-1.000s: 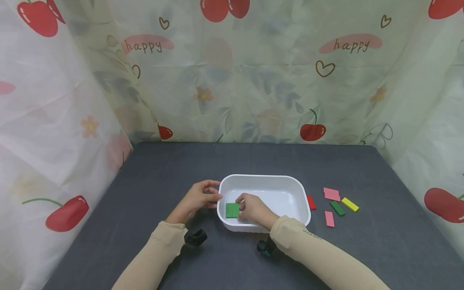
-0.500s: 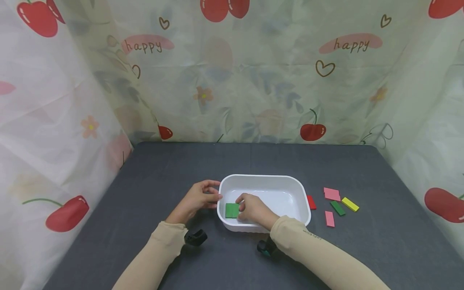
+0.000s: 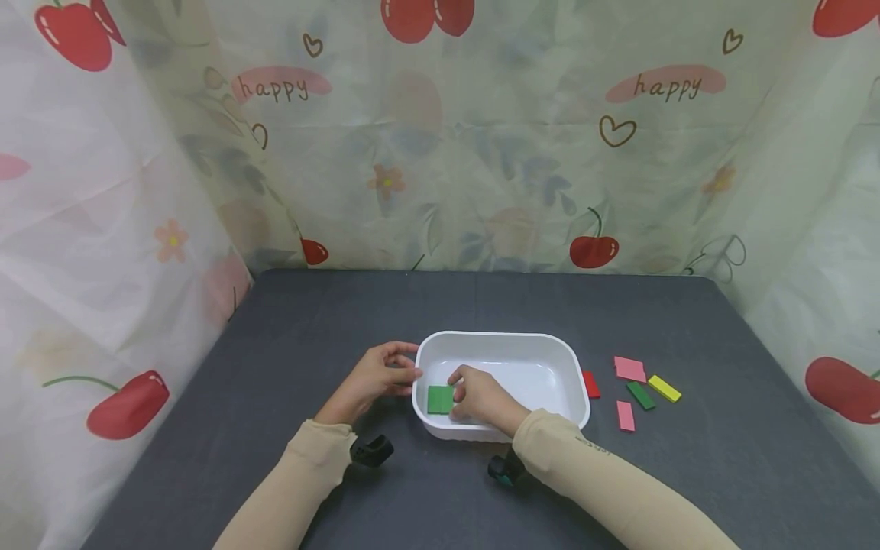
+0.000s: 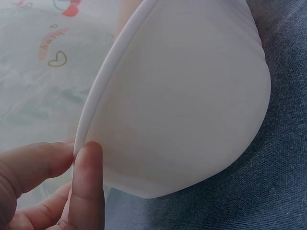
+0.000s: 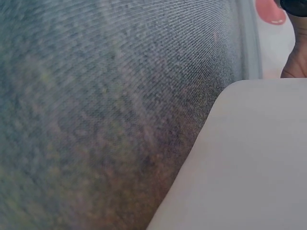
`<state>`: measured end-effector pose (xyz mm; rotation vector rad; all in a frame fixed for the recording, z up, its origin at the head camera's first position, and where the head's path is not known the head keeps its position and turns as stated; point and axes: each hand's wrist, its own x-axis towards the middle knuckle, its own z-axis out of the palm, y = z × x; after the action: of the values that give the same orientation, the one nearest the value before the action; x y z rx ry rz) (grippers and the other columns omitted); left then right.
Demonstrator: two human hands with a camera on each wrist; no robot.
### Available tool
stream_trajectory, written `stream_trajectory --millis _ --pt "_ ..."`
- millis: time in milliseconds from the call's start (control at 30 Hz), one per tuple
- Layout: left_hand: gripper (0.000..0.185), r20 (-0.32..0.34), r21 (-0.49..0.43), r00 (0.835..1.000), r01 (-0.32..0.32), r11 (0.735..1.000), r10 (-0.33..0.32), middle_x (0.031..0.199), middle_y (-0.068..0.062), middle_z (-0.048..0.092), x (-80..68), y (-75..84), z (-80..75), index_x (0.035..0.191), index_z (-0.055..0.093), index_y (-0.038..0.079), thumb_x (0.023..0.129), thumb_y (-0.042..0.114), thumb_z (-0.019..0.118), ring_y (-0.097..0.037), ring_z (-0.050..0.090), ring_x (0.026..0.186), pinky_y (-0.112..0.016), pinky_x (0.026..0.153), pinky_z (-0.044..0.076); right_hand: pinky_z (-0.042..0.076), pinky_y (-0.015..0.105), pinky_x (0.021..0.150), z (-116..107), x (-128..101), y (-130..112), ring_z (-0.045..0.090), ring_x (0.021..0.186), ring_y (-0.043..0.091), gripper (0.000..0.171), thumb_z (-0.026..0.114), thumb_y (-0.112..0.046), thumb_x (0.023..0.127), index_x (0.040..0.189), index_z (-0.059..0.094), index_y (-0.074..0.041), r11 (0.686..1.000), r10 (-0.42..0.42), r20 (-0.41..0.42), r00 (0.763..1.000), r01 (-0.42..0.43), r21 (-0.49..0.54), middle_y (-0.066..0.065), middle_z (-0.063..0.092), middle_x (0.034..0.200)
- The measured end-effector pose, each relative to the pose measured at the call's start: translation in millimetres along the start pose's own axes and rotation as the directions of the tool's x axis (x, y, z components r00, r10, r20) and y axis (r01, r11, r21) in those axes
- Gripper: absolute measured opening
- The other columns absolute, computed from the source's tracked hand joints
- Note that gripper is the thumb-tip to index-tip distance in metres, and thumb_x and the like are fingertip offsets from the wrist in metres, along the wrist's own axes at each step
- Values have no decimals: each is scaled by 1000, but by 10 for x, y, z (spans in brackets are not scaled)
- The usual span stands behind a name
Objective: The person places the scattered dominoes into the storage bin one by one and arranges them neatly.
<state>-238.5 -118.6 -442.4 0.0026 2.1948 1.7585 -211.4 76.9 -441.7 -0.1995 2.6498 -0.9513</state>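
Grey table: R hand [image 3: 481, 397] fingers pinch green tile [image 3: 440, 399] in white tub [image 3: 509, 340], L hand [image 3: 371, 380] grips rim.

1. Your left hand [image 4: 43, 191] sits at the lower left of the frame, fingertips [image 4: 88, 158] touching the white tub's [image 4: 192, 105] rim.
2. The tub's curved outer wall fills the centre.
3. Grey cloth [image 4: 283, 158] lies at right; patterned curtain [image 4: 43, 72] at upper left.

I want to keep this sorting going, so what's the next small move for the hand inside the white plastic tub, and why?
Probably let go of the flat green square tile and lift the right hand out. The tile already seems to lie flat on the floor of the white plastic tub, which the left hand steadies at its rim, and several coloured tiles wait on the dark table outside.
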Motion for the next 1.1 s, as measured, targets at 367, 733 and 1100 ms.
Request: stream_trajectory --millis 367,733,1100 --pt "50 5 -8 1000 7 1000 -7 97 -12 64 12 -15 -14 129 57 8 83 5 75 -16 66 73 -32 68 60 47 30 75 -14 -10 24 56 76 16 49 81 -3 71 115 59 -5 999 3 2 1000 -3 40 1 62 80" --pt "50 6 -2 1000 -5 1000 5 96 -12 64 -3 -12 -17 129 57 7 82 4 75 -16 66 72 -32 68 61 48 27 67 -137 -56 60 58 76 16 45 80 -5 72 113 62 -7 992 17 -11 1000 -16 126 3 65 86" --pt "50 -21 5 1000 8 1000 -8 96 -11 64 -12 9 5 129 57 9 82 4 75 -16 64 73 -31 67 60 55 29 69 -488 -239 117 64 77 16 40 77 -2 78 116 63 -4 969 -20 -34 999 28 244 8 64 93"
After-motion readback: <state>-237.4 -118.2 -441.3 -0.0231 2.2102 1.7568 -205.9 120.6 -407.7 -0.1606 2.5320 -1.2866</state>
